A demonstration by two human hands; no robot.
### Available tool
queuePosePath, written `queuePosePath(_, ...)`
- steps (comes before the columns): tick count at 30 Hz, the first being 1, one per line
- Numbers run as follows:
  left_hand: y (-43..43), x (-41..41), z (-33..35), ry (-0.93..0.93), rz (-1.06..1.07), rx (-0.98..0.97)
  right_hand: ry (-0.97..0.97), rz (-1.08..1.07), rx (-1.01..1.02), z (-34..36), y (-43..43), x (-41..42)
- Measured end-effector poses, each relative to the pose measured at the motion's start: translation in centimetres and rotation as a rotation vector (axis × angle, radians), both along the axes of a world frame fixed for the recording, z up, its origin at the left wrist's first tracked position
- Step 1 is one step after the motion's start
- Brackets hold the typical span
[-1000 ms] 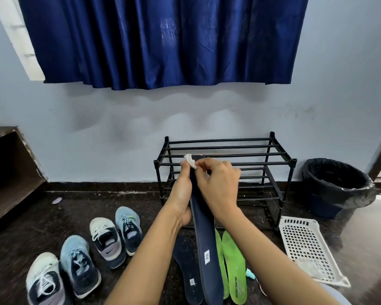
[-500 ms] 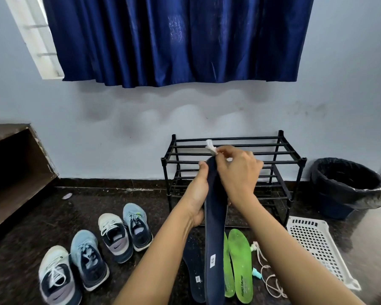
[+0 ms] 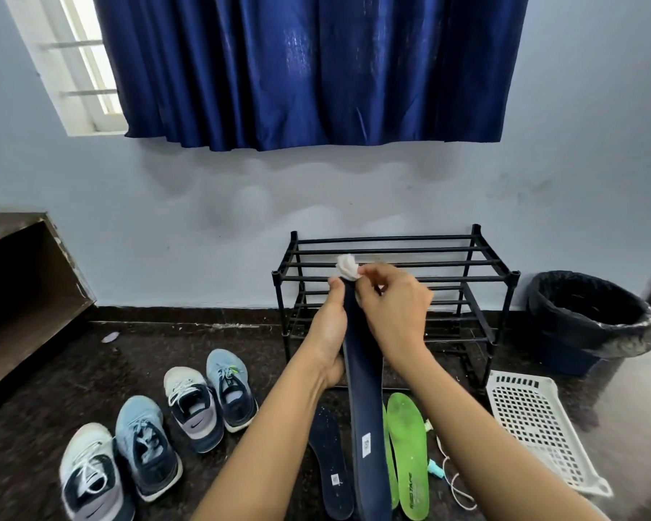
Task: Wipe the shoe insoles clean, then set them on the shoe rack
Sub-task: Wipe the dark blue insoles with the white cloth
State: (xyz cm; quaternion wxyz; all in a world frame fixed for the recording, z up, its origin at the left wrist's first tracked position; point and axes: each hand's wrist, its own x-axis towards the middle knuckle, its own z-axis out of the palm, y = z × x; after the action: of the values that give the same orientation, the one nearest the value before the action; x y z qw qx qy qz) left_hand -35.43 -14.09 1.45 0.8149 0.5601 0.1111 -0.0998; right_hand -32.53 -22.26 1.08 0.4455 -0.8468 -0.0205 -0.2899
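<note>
A long, dark navy foam insole (image 3: 365,389) is held up off the floor. It runs from the bottom edge of the view to its toe end, which sits in front of the black metal-bar shoe rack (image 3: 466,279). The left hand (image 3: 329,332) grips the insole's left edge, palm cupped against it and thumb lying up along the rim toward the tip. The right hand (image 3: 395,314) curls over the right side and pinches a small crumpled white wad (image 3: 348,267) against the toe end; whether it is cloth or tissue I cannot tell.

On the dark speckled floor (image 3: 241,344) below lies a second navy insole (image 3: 329,464), just left of the held one. A bright green insole (image 3: 408,456) lies just right of it, and a sliver of another green one shows between them, mostly hidden.

The rack stands against the pale blue wall, its tiers made of parallel bars. A white perforated plastic basket (image 3: 534,426) lies near the rack's right front foot. A round bin with a black liner (image 3: 587,317) stands further right, apart from the rack.

A row of four sneakers (image 3: 145,445) sits to the left, with a strip of floor between the nearest one and the navy insole. A brown wooden shelf unit (image 3: 27,295) closes the left edge. The hem of the deep blue curtain (image 3: 316,69) hangs well above the rack top.
</note>
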Motion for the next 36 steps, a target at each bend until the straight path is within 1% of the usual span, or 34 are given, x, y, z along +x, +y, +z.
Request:
queuePosePath(2,0.3,0.1,0.1,-0.01,0.025,-0.028,-0.015,0.042,-0.047,-0.5,0.6,-0.6)
queuePosePath(4,0.2,0.0,0.3,-0.014,0.02,-0.017,-0.026,-0.027,-0.14,-0.1,0.2,-0.2)
queuePosePath(5,0.1,-0.1,0.3,-0.015,0.01,-0.001,-0.022,-0.075,-0.156,0.2,-0.2,0.2)
queuePosePath(7,-0.1,-0.3,0.1,-0.015,0.003,0.022,-0.014,-0.126,-0.122,0.5,-0.9,0.5)
queuePosePath(9,0.0,-0.3,0.1,-0.012,0.009,0.022,-0.005,-0.118,-0.122,0.3,-0.8,0.1)
queuePosePath(12,0.4,-0.2,0.2,-0.006,0.034,-0.013,0.015,-0.047,-0.19,-0.5,0.0,-0.8)
queuePosePath(15,0.3,-0.2,0.3,-0.011,0.04,-0.013,0.008,-0.091,-0.274,-0.1,-0.6,0.0)
queuePosePath(20,0.2,-0.1,0.4,-0.023,0.034,0.0,-0.022,-0.14,-0.221,0.6,-1.3,0.8)
queuePosePath(25,0.6,0.3,0.3,-0.021,0.055,-0.018,-0.02,-0.104,-0.266,-0.9,-0.2,-0.3)
queuePosePath(29,0.5,0.4,0.2,-0.027,0.051,-0.021,-0.031,-0.171,-0.257,-0.5,-0.2,0.8)
queuePosePath(33,0.2,0.0,0.2,-0.018,0.042,-0.017,0.005,-0.204,-0.181,0.2,-1.1,1.3)
queuePosePath(36,0.4,-0.2,0.2,-0.006,0.04,-0.021,-0.002,-0.187,-0.181,0.0,-1.3,1.0)
